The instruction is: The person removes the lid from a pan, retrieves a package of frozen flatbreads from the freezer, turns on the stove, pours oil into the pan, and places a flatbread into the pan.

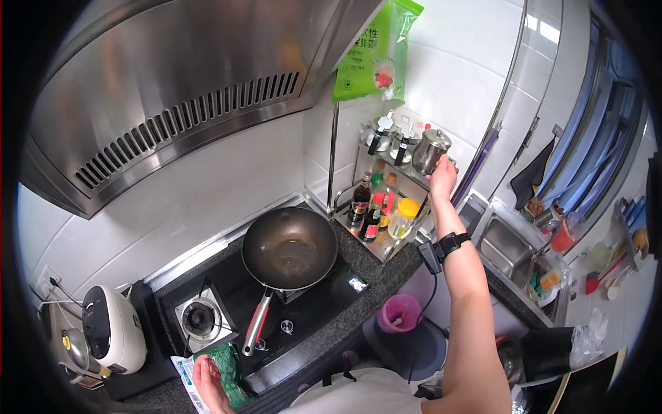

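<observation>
My right hand (443, 177) is raised at the upper level of the spice rack, its fingers closed on the handle side of a lidded metal pot (431, 150). My left hand (209, 381) is low at the counter's front edge, beside a green and white packet (231, 369); its fingers are partly bent, and whether they grip the packet is unclear. A dark wok (289, 248) with a red and silver handle (258, 323) sits on the black stove (227, 290). Bottles (360, 198) and a yellow-lidded jar (404, 218) stand on the rack's lower shelf.
Above the stove is a metal range hood (186, 76). A white rice cooker (116, 330) stands left, near a free burner (201, 316). To the right is a sink (507, 241). A pink bin (400, 313) is below the counter. A green bag (365, 55) hangs above the rack.
</observation>
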The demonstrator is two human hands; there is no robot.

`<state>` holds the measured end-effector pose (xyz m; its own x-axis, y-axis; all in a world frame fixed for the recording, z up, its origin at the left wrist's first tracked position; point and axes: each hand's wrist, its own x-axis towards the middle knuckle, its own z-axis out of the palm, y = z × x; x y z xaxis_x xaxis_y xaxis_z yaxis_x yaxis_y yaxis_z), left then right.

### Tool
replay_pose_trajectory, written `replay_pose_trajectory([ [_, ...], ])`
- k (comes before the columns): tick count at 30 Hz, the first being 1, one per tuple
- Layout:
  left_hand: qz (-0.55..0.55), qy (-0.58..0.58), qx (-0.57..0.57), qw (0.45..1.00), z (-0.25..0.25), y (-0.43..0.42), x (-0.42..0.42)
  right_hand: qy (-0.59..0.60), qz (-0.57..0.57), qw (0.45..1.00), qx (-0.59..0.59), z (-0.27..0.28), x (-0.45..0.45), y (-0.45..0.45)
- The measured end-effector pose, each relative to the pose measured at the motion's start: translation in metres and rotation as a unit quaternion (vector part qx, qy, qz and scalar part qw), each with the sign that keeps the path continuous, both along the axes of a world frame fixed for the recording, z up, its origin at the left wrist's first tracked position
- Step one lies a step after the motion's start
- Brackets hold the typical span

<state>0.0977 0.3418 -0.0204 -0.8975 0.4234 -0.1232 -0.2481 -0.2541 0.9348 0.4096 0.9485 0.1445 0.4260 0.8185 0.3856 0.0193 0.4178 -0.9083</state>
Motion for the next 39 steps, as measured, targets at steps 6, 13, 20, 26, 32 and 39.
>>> replay_pose_trajectory([
  [6,0.001,0.004,-0.025,1.0,0.006,0.0,0.001,-0.007,-0.016,0.999,-0.04,-0.017,-0.004,0.013],
  [13,0.015,-0.008,-0.027,0.999,0.005,0.01,0.0,0.009,-0.02,0.999,-0.042,-0.026,-0.008,0.012],
  [20,-0.002,-0.016,-0.049,0.999,0.011,0.023,0.0,0.002,-0.05,0.999,-0.01,-0.037,-0.007,0.026],
  [26,-0.033,-0.015,-0.051,0.998,0.006,0.034,-0.011,-0.006,0.001,1.0,-0.025,-0.042,-0.006,0.024],
  [32,-0.18,0.21,-0.212,0.937,0.0,0.066,-0.03,-0.109,-0.07,0.991,0.032,-0.041,-0.003,-0.013],
  [39,-0.488,-0.091,-0.2,0.845,-0.034,0.127,-0.059,-0.088,0.154,0.984,0.025,-0.096,-0.003,-0.179],
])
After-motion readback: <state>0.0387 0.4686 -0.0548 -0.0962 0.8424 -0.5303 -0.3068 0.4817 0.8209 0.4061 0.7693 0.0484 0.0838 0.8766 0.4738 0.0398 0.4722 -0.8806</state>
